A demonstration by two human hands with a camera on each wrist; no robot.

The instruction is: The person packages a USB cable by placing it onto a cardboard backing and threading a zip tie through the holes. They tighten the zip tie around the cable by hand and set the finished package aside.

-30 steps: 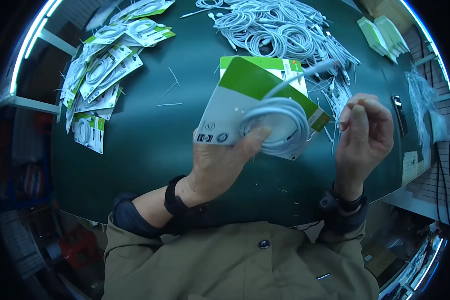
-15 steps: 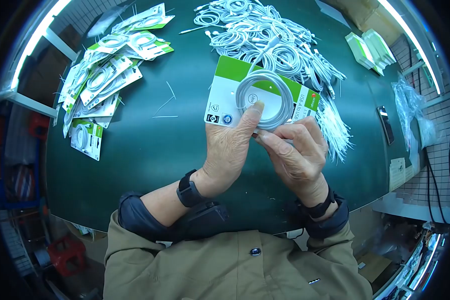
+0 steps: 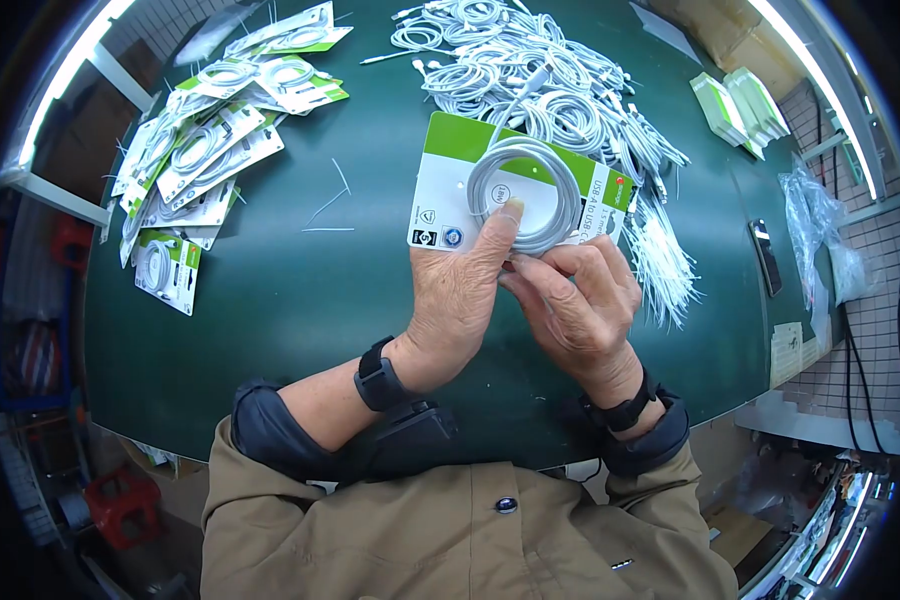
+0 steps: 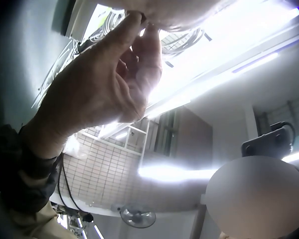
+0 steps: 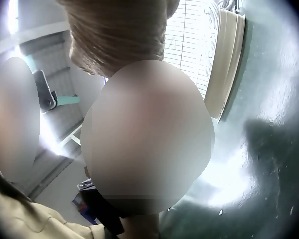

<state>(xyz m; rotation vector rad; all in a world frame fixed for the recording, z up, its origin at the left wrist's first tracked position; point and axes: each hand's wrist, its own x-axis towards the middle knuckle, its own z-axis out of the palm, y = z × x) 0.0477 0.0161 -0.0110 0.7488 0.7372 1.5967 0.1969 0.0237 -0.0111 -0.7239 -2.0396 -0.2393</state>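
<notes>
A white and green packaging card printed "USB-A to USB" is held up over the green table. A coiled white USB cable lies against its front, one plug standing up past the top edge. My left hand grips card and coil together, thumb pressed on the coil's lower left and fingers hidden behind. With fingers bent, my right hand pinches at the coil's lower edge; I cannot tell what is between its fingertips. The left wrist view shows the right hand from below, its thumb and fingertips meeting at the other hand.
Behind the card lies a big heap of coiled white cables. Loose white cable ties are bunched at right. Cards with cables pile up at left. Green and white card stacks, a phone and plastic bags line the right side.
The right hand came in from the right, beside the cable ties, to the coil's lower edge. The card turned more face-up and shifted slightly left. Over the last half second, little moved.
</notes>
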